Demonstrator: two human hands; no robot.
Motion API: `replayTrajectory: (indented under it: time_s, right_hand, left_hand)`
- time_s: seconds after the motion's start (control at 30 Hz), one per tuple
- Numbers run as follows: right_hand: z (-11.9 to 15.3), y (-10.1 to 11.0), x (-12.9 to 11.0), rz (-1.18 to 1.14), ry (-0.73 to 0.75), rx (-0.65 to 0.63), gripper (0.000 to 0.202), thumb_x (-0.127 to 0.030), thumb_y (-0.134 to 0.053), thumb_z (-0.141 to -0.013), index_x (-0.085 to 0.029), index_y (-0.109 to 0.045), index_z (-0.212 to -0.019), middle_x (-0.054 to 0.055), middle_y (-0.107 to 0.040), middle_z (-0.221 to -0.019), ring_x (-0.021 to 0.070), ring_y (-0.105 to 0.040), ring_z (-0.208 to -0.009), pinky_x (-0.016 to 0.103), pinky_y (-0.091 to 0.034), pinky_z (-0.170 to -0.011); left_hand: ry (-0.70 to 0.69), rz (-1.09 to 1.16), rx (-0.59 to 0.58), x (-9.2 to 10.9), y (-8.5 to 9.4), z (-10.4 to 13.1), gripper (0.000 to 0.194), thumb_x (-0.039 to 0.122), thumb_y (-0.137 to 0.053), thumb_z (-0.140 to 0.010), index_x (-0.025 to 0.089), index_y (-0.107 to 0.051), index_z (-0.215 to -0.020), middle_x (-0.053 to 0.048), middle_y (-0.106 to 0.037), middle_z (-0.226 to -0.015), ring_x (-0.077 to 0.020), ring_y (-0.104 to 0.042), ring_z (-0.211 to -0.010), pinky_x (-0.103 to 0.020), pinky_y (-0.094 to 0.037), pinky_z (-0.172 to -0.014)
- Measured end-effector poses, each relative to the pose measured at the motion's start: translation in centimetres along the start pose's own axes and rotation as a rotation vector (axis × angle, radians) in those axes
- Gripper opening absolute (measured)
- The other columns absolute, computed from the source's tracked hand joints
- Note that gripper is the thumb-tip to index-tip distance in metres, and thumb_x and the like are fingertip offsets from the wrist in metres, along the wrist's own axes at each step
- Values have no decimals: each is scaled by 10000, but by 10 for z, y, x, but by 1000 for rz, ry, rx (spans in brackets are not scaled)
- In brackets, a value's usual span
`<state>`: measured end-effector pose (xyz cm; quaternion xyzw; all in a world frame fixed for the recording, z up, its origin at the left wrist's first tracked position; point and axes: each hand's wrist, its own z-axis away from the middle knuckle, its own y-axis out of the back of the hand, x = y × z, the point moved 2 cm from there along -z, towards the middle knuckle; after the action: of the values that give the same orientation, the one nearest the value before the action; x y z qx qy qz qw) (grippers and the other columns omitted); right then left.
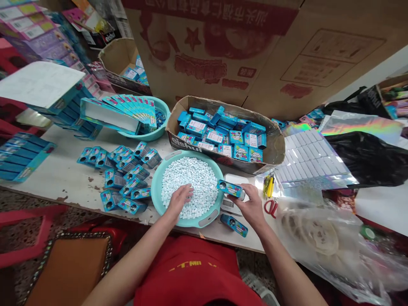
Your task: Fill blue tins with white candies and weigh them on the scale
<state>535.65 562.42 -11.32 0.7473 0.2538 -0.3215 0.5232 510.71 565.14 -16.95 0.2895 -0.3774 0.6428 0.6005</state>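
Observation:
In the head view, my left hand (181,199) rests over the small white candies (197,178) in a turquoise basin (157,193). Its fingers look loosely stretched out, with their tips at the candies. My right hand (250,204) grips a small blue candy box (228,188) at its right end, just past the basin's right rim. Under that box sits a white scale (229,207), partly covered by the box and hand. Another blue box (234,225) lies on the table in front of the scale.
Several blue boxes (127,174) stand left of the basin. Behind it, a carton (269,159) holds many more. Flat-packed boxes lie over a second turquoise basin (143,137). To the right are a yellow cutter (270,187), red scissors (271,208) and a clear plastic bag (334,246).

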Motion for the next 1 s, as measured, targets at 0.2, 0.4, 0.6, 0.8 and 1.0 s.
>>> replayTrajectory:
  time_s: [0.2,0.4,0.6,0.8,1.0]
  right_hand:
    - [0,-15,-36,96,85,-74,265,-449,-688,-712,-306,-675,-934,31,-629,-848,264,-527,-860,409,-372,-785]
    - [-1,-23,-33,247,140,-135,233,-344,-674,-712,-295,-670,-940,23,-615,-829,260,-501,-868,388,-336,-766]
    - [0,-18,-39,234,141,-118,231,-375,-659,-746,-294,-670,-961,26,-629,-833,254,-502,-854,374,-335,-745]
    - [1,-14,-26,153,72,-92,262,-425,-685,-724,-268,-681,-934,29,-645,-849,251,-512,-861,376,-363,-760]
    - [3,4,31,-134,-360,42,415,-500,-733,-604,-190,-650,-867,24,-654,-772,205,-557,-697,327,-445,-660]
  left_hand:
    - [166,573,-98,37,-48,4,452,537,-434,-878,179,-637,-1066,-110,-631,-1168,-159,-619,-927,-253,-481,-761]
    - [274,691,38,36,-57,-7,292,348,-493,-881,109,-651,-827,-78,-649,-832,-90,-567,-620,-198,-445,-590]
    - [292,658,-4,31,-58,-4,292,329,-516,-870,93,-661,-777,-24,-583,-648,-68,-513,-512,-185,-407,-496]
    - [271,590,-75,31,-60,-7,213,294,-596,-809,88,-641,-776,-6,-540,-613,-48,-476,-455,-147,-328,-395]
    - [229,535,-104,29,-41,-14,115,215,-605,-778,106,-628,-805,12,-509,-567,-50,-466,-423,-131,-305,-355]
